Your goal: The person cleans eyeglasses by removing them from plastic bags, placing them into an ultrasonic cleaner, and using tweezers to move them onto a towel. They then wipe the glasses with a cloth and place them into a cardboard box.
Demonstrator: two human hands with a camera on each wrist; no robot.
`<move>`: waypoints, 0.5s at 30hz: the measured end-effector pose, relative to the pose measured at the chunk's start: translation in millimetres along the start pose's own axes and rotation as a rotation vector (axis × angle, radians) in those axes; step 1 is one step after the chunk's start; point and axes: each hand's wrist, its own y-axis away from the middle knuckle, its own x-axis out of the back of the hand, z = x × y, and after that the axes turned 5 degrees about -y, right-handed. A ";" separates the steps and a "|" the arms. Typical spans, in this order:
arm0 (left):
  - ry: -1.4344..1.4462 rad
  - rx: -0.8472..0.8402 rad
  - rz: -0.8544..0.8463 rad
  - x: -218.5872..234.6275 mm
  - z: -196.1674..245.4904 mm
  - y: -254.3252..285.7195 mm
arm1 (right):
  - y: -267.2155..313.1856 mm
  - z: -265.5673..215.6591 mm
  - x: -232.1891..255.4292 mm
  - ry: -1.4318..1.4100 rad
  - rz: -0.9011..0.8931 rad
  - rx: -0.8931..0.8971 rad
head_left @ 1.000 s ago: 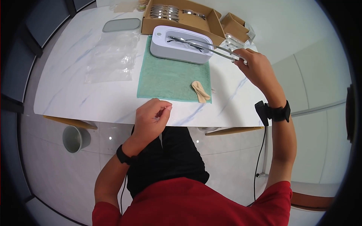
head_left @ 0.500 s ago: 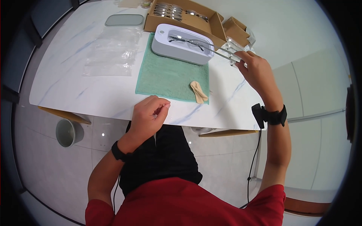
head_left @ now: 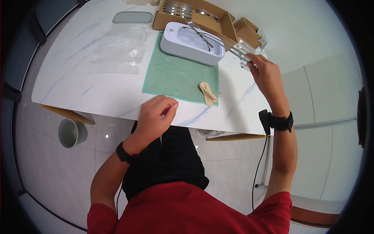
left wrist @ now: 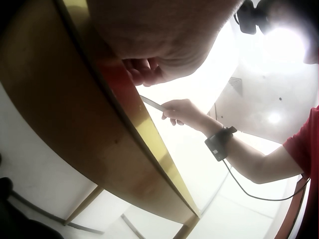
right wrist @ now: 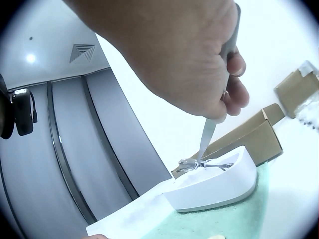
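Observation:
My right hand [head_left: 267, 76] holds long metal tweezers [head_left: 233, 48] near their back end. A pair of glasses [right wrist: 188, 165] is caught at the tips, tilted, with its upper end above the rim of the white ultrasonic cleaner [head_left: 187, 54]. Inside the cleaner's open basin, the clear liquid shows below the glasses. My left hand [head_left: 155, 113] is at the table's front edge with loosely curled fingers and nothing in them. A green towel [head_left: 175, 78] lies under the cleaner, and beige finger cots [head_left: 207, 93] rest on its near right corner.
Behind the cleaner stands a cardboard box [head_left: 226, 33] with several glasses in rows. Clear plastic bags [head_left: 117, 50] and a grey lid [head_left: 132, 17] lie to the left on the white table [head_left: 62, 78]. A smaller carton [head_left: 247, 33] stands at the back right.
The glasses, lying low in the basin earlier, have risen in the tweezers and tilted, with one end now above the cleaner's rim. My left hand stays at the table edge.

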 end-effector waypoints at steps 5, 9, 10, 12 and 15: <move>0.005 -0.002 -0.008 -0.2 -2.4 -0.2 | 6.9 1.5 -4.1 -0.048 0.007 -0.059; -0.004 -0.013 0.001 -1.9 -4.7 1.1 | 11.8 5.7 0.2 -0.062 0.089 -0.063; 0.002 -0.017 0.002 -1.8 -5.0 2.1 | 13.8 2.5 6.1 -0.107 0.111 -0.084; 0.017 -0.013 0.006 -1.7 -1.6 4.1 | 24.6 -14.2 31.5 -0.201 0.140 -0.125; 0.002 -0.035 -0.005 -0.4 -1.7 4.3 | 44.7 -37.9 54.0 -0.138 0.068 -0.127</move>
